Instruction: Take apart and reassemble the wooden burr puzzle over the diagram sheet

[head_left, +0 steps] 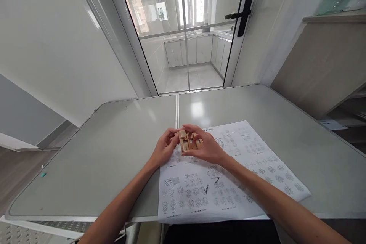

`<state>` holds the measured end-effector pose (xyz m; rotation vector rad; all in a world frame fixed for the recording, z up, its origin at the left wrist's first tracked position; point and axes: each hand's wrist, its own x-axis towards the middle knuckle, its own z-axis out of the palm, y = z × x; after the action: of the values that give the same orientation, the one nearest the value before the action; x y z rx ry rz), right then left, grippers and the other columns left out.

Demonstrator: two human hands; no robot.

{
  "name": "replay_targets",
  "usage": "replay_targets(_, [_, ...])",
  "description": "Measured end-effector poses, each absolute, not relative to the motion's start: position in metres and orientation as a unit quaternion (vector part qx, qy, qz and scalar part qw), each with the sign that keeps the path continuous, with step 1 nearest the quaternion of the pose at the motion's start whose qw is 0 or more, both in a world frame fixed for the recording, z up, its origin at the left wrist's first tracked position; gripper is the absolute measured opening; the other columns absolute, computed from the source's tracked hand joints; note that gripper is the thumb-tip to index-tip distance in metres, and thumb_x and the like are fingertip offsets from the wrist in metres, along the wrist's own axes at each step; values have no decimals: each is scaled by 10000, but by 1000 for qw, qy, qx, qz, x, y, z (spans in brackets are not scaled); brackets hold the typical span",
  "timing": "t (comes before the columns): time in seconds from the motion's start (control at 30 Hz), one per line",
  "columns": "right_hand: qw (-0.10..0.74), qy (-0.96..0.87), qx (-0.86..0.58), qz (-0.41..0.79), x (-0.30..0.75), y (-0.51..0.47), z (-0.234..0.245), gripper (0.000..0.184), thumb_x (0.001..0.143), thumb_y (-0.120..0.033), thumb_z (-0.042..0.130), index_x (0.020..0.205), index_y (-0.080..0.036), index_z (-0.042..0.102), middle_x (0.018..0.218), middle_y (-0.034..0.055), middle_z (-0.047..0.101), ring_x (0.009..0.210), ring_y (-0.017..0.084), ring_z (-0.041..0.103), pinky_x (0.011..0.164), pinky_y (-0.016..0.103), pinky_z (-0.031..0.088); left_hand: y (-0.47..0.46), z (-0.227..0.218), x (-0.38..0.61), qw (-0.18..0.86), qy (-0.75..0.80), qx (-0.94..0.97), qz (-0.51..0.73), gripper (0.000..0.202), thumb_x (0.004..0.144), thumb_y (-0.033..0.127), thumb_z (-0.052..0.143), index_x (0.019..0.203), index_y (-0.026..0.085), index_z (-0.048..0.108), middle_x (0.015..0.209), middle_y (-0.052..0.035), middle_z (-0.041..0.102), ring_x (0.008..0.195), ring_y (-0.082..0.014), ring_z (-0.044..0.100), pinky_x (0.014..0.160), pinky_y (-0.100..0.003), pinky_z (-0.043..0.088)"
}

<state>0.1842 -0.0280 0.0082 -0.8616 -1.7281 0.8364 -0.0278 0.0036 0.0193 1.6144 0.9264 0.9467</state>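
A small wooden block puzzle (pixel 187 140) made of notched light-wood pieces is held above a printed sheet (pixel 225 183). My left hand (pixel 164 146) grips its left side with fingertips on the upper piece. My right hand (pixel 204 145) cups its right side, with fingers curled over the top and thumb below. Both hands hover just over the far left part of the sheet, which shows rows of small diagrams. The far side of the puzzle is hidden by my right fingers.
The sheet lies on a grey folding table (pixel 108 152) with a centre seam (pixel 177 108). A glass door (pixel 185 26) with a black handle (pixel 243 13) stands behind the table. A wooden cabinet (pixel 326 61) is at the right. A small teal object (pixel 43 174) sits at the table's left edge.
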Motion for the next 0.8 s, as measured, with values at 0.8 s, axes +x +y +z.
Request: replay_targets(0.8, [533,-737,-364,201,179,-29,5,515,991,-437,723,1436,-308,498,1378,111,611,1072,277,667,961,479,592,6,29,-28,612,330,632,343,698,921,490,776,1487,214,474,846,-12,673,601,-114,589,584,-248,500])
